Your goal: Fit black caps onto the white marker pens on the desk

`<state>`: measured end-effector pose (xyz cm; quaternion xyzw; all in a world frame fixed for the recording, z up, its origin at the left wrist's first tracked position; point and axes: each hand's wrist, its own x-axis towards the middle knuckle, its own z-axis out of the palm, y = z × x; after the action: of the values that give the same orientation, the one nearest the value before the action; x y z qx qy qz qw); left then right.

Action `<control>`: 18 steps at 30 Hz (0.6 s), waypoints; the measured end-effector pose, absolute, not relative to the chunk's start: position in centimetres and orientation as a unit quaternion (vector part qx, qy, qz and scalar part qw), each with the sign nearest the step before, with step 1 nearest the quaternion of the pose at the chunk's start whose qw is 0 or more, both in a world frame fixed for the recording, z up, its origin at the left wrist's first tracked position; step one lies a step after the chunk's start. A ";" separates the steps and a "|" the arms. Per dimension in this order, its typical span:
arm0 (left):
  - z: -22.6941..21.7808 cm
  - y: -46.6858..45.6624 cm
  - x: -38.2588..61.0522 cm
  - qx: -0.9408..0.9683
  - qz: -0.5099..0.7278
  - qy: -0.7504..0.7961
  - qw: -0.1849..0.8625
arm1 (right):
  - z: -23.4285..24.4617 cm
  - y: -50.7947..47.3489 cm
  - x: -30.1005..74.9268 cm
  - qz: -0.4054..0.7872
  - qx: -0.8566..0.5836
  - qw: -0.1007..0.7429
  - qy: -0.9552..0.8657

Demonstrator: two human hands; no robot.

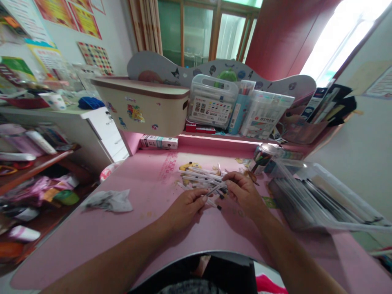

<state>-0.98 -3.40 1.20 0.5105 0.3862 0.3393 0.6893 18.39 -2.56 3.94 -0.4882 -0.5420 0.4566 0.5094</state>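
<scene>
Both my hands meet over a pink desk [137, 228]. Between them is a thin white pen [216, 188], gripped by my left hand [186, 204] at its near end and by my right hand [241, 190] at its far end. Both hands have fingers curled in a pinch. Just behind the hands lies a loose pile of several white pens [199, 173] with dark tips. One pen [214, 204] lies under my hands.
A crumpled grey tissue [108, 201] lies at left. A clear plastic case [318, 196] of pens sits at right, a shiny metal can [261, 157] behind it. A cream storage box [143, 106] and marker sets [211, 104] stand on the rear shelf. Cluttered shelves are at far left.
</scene>
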 end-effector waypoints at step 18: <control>2.3 -3.5 -1.6 0.661 0.340 0.361 0.563 | 1.6 -2.7 18.2 0.525 -0.477 0.446 -0.545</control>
<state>-1.59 -3.48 2.29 0.6612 0.3614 0.3396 0.5630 18.25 -2.73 1.57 -0.4768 -0.5454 0.5254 0.4462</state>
